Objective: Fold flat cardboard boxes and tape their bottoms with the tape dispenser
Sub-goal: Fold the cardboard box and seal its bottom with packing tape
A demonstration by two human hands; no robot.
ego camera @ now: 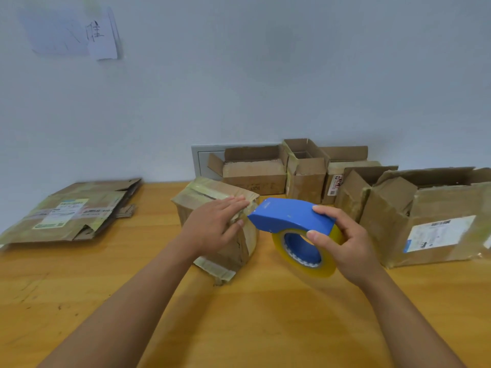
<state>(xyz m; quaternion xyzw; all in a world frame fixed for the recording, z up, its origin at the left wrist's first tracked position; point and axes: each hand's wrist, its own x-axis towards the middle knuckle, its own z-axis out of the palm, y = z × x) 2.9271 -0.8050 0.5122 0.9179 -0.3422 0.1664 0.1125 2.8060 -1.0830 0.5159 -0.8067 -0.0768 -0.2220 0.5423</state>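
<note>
Head view: left hand (215, 227) presses flat-fingered on the small box (212, 208) mid-worktop (265, 314); right hand (342, 240) grips the blue tape dispenser (292, 219) at its edge. Several assembled boxes (305, 171) stand behind; flat cardboard (71, 211) remains left.

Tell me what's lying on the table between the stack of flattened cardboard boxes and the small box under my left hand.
Nothing: in the head view only bare wooden table separates them.
</note>
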